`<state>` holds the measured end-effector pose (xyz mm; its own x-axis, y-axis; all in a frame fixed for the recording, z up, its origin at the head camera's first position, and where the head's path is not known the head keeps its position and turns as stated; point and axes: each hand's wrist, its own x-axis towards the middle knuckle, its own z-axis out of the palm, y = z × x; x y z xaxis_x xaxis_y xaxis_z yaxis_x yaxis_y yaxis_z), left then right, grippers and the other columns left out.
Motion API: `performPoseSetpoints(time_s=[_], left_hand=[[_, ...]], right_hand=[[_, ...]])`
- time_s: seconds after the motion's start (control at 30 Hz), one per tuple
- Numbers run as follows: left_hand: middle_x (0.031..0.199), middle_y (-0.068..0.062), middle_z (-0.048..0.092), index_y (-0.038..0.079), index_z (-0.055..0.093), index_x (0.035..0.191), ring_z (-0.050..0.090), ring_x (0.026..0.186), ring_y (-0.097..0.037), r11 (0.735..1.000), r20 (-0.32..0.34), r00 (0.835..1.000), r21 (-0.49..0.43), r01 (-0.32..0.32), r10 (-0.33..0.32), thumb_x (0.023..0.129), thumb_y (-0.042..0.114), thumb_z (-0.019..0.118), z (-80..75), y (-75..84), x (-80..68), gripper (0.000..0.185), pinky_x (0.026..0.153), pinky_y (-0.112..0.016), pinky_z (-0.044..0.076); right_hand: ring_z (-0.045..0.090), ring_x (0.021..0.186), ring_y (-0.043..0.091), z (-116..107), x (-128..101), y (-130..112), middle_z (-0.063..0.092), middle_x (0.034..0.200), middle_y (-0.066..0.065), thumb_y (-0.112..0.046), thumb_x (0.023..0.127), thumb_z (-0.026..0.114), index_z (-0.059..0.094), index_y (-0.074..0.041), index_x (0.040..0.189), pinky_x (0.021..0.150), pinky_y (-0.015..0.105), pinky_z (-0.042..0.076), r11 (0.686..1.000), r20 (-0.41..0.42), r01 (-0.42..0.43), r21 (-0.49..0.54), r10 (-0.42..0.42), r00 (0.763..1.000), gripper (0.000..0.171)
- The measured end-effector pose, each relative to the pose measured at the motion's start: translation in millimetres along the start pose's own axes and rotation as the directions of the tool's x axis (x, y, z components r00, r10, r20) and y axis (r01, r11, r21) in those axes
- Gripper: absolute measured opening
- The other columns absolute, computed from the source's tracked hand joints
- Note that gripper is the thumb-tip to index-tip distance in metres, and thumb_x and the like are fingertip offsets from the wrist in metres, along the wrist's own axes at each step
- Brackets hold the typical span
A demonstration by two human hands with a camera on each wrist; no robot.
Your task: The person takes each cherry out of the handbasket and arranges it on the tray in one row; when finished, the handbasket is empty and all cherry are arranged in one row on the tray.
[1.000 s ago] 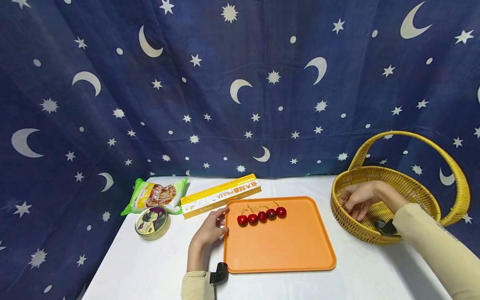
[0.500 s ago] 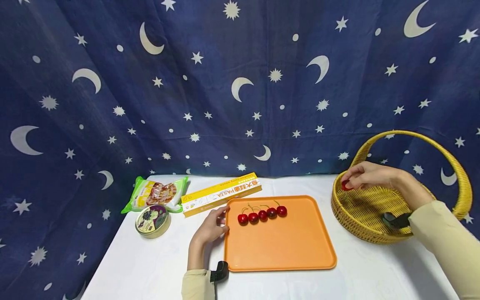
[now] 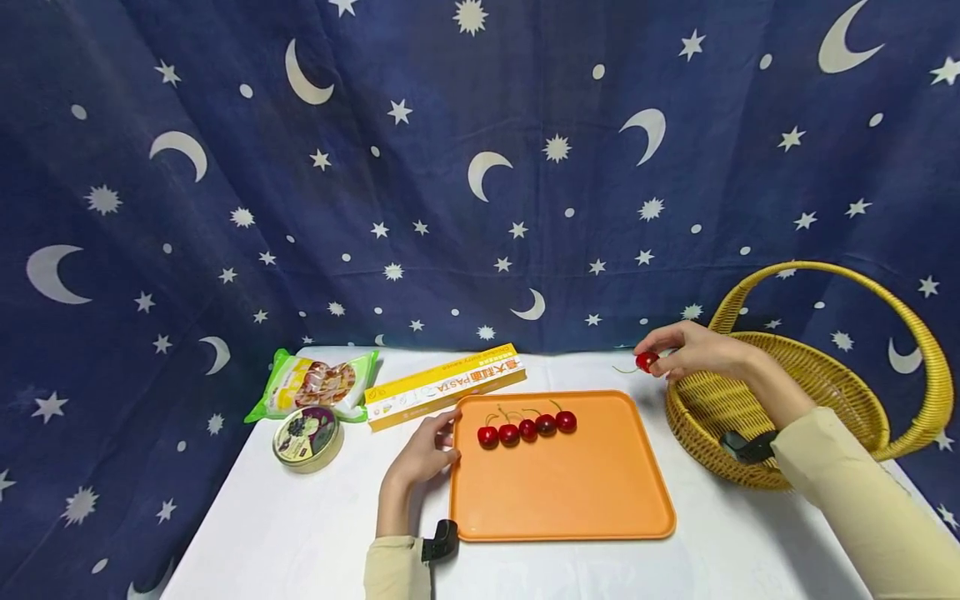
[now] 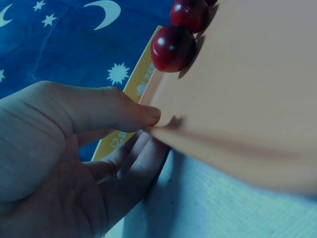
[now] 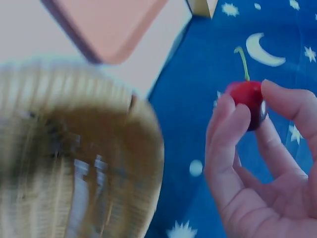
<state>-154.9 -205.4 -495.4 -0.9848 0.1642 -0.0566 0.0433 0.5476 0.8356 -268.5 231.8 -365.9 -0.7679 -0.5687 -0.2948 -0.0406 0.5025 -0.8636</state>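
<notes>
Between thumb and fingers my right hand (image 3: 693,348) pinches a red cherry (image 3: 647,362) by its sides, held in the air just left of the wicker basket (image 3: 678,433). In the right wrist view the cherry (image 5: 250,101) has its green stem pointing up. My left hand (image 3: 422,454) grips the left rim of the orange tray (image 3: 562,492); the left wrist view has the thumb on top of the rim and fingers beneath. A row of several cherries with stems (image 3: 528,430) lies on the upper left part of the tray.
Behind the tray lies a yellow and white pasta box (image 3: 446,387). Farther left are a green-edged food packet (image 3: 318,385) and a round tin (image 3: 306,439). The basket's tall handle (image 3: 918,333) arches up at the right. A starry blue cloth (image 3: 420,167) hangs behind the table.
My right hand has come up out of the basket with a cherry and moved left past its rim. The left hand keeps its hold on the tray.
</notes>
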Motion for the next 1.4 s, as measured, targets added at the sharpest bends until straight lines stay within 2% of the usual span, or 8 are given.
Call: performPoseSetpoints(time_s=[0.23,0.43,0.57,0.8,0.97,1.17,1.27,1.4], left_hand=[[0.112,-0.016,0.052,-0.004,0.051,0.138,0.055,0.089,-0.021,1.000,0.004,1.000,-0.010,-0.007,0.007,0.073,-0.011,0.067,-0.2,2.6,0.9,0.067,0.074,-0.029,0.047],[0.111,-0.016,0.052,-0.005,0.051,0.138,0.054,0.089,-0.022,1.000,0.008,1.000,-0.023,-0.015,0.015,0.073,-0.012,0.067,0.6,4.3,0.7,0.067,0.073,-0.029,0.046],[0.111,-0.016,0.052,-0.005,0.051,0.137,0.054,0.089,-0.022,1.000,0.010,1.000,-0.023,-0.013,0.013,0.073,-0.011,0.067,0.9,5.2,0.5,0.066,0.074,-0.029,0.046],[0.109,-0.015,0.051,-0.006,0.051,0.137,0.053,0.088,-0.022,1.000,0.010,1.000,-0.028,-0.014,0.014,0.073,-0.011,0.067,0.6,4.6,0.7,0.067,0.074,-0.029,0.045],[0.110,-0.015,0.051,-0.006,0.051,0.137,0.054,0.088,-0.022,0.999,0.012,1.000,-0.025,-0.021,0.021,0.073,-0.011,0.067,0.2,3.6,1.1,0.066,0.075,-0.030,0.047],[0.110,-0.016,0.052,-0.006,0.051,0.137,0.054,0.088,-0.022,1.000,0.012,1.000,-0.019,-0.023,0.023,0.073,-0.012,0.066,-0.4,2.9,0.6,0.066,0.075,-0.029,0.046],[0.110,-0.017,0.052,-0.006,0.051,0.137,0.054,0.088,-0.022,1.000,0.013,1.000,-0.017,-0.021,0.021,0.073,-0.012,0.066,-0.4,2.5,0.4,0.066,0.075,-0.029,0.046],[0.111,-0.016,0.052,-0.006,0.051,0.137,0.054,0.088,-0.022,1.000,0.011,1.000,-0.021,-0.012,0.012,0.073,-0.012,0.066,-1.1,2.3,-0.1,0.066,0.075,-0.030,0.046]], right_hand=[[0.061,0.083,0.021,29.2,22.4,-1.7,0.065,0.103,0.017,-0.002,0.079,0.071,0.061,0.009,0.119,0.072,0.033,0.055,0.995,-0.093,0.027,-0.091,-0.035,0.995,0.042],[0.066,0.076,0.029,49.0,37.3,6.1,0.066,0.093,0.017,-0.009,0.089,0.065,0.056,0.008,0.126,0.070,0.039,0.057,0.999,-0.089,0.011,-0.044,-0.015,0.996,0.042],[0.062,0.066,0.027,59.8,44.3,14.9,0.065,0.081,0.019,-0.008,0.092,0.060,0.055,0.010,0.125,0.062,0.035,0.054,1.000,-0.062,0.024,-0.006,-0.024,0.998,0.037],[0.059,0.075,0.021,75.6,54.0,28.8,0.063,0.091,0.018,0.003,0.077,0.070,0.059,0.015,0.112,0.065,0.029,0.053,0.995,-0.137,0.101,-0.002,-0.100,0.986,0.039],[0.060,0.068,0.019,83.5,57.7,32.7,0.061,0.087,0.015,0.004,0.078,0.071,0.060,0.015,0.107,0.062,0.031,0.056,0.997,-0.190,0.068,0.036,-0.060,0.980,0.033],[0.066,0.070,0.027,89.9,60.0,35.2,0.069,0.086,0.018,-0.002,0.086,0.068,0.058,0.014,0.109,0.063,0.042,0.057,0.998,-0.160,0.031,0.055,-0.022,0.987,0.030],[0.067,0.071,0.027,93.4,62.4,37.9,0.070,0.087,0.021,-0.003,0.085,0.069,0.060,0.013,0.107,0.064,0.043,0.057,0.998,-0.154,0.013,0.060,-0.004,0.988,0.028],[0.066,0.070,0.026,98.5,64.2,41.1,0.070,0.082,0.016,-0.004,0.083,0.070,0.064,0.012,0.101,0.062,0.042,0.057,0.999,-0.157,0.007,0.045,0.000,0.988,0.024]])
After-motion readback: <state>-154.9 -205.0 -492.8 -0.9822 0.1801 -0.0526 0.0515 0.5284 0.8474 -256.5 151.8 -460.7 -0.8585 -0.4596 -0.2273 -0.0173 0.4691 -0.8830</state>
